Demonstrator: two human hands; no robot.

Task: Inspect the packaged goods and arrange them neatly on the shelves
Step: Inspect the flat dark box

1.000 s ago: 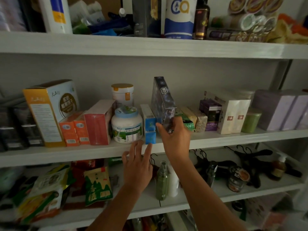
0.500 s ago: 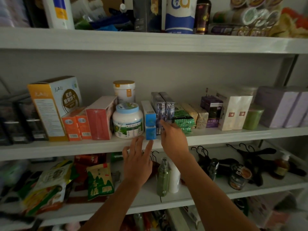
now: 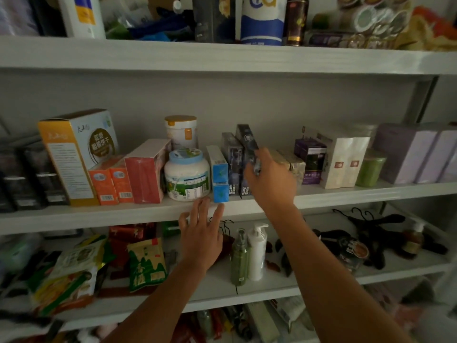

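My right hand (image 3: pixel 270 178) grips a dark, shiny box (image 3: pixel 247 142) and holds it tilted above the middle shelf (image 3: pixel 346 194), next to a matching dark box (image 3: pixel 232 164) that stands upright. Just left of that stand two stacked blue boxes (image 3: pixel 218 179) and a white tub with a blue lid (image 3: pixel 186 175). My left hand (image 3: pixel 201 233) rests with straight fingers against the front edge of the middle shelf, below the blue boxes, and holds nothing.
Left on the middle shelf are a red box (image 3: pixel 146 174), orange boxes (image 3: pixel 111 181) and a tall yellow-white box (image 3: pixel 74 152). White boxes (image 3: pixel 346 162) and lilac boxes (image 3: pixel 415 154) stand on the right. Spray bottles (image 3: pixel 247 251) and snack bags (image 3: pixel 146 263) fill the lower shelf.
My right hand set the dark box down beside its twin half a second ago, and now it has gripped it again and lifted it tilted. My left hand stayed at the shelf edge.
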